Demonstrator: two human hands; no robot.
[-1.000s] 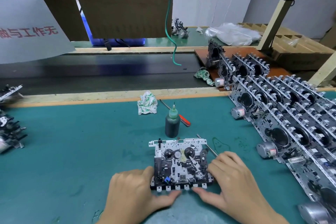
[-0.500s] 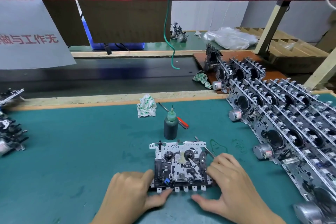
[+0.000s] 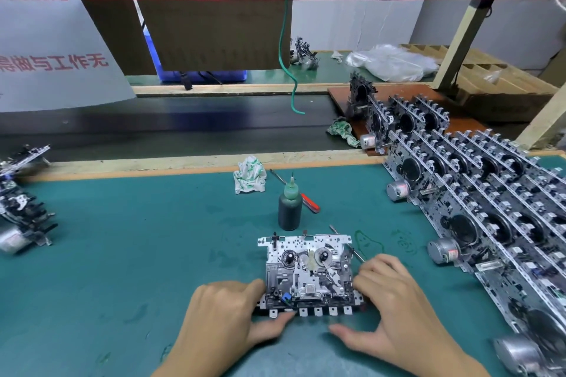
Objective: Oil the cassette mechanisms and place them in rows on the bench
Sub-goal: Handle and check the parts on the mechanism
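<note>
Cassette mechanism (image 3: 307, 275) lies flat on green bench mat (image 3: 122, 254), just in front of dark oil bottle (image 3: 289, 208) | left hand (image 3: 226, 315) grips its left edge, fingers curled, thumb under front edge | right hand (image 3: 395, 309) holds its right edge, fingers bent together, thumb spread | finished rows of mechanisms (image 3: 490, 208) stand right of the bottle

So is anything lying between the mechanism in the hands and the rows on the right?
Nothing visible blocks it. Bare green mat lies between the mechanism and the rows; the oil bottle stands behind it, off that path.
</note>
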